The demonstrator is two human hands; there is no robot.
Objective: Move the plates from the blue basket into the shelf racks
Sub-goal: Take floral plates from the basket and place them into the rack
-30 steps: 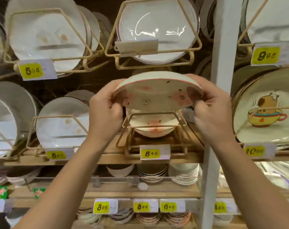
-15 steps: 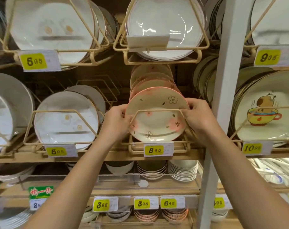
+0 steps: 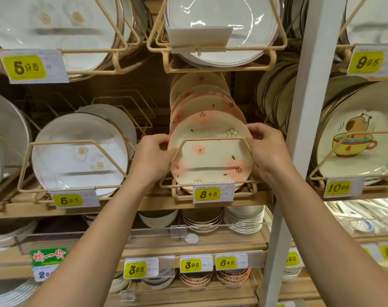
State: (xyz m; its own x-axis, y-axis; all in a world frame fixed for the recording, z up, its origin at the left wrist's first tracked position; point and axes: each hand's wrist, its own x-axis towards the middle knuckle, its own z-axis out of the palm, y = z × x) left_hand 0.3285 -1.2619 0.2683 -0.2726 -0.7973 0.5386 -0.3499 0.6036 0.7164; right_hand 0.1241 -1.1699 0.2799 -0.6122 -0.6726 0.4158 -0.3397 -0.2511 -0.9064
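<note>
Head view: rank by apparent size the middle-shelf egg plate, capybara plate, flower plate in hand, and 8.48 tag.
1. Egg plate and capybara plate: look alike; the capybara plate is partly hidden, so no ranking.
2. Flower plate.
3. 8.48 tag.

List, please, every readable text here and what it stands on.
"595": top-left tag, mid-left tag
"848": centre tag under flower plate
"395": first lower tag, second lower tag
"648": third lower tag
"9", small digits blurred: top-right tag
"10", small digits blurred: capybara-plate tag
Green sign, remaining tags: unreadable
</note>
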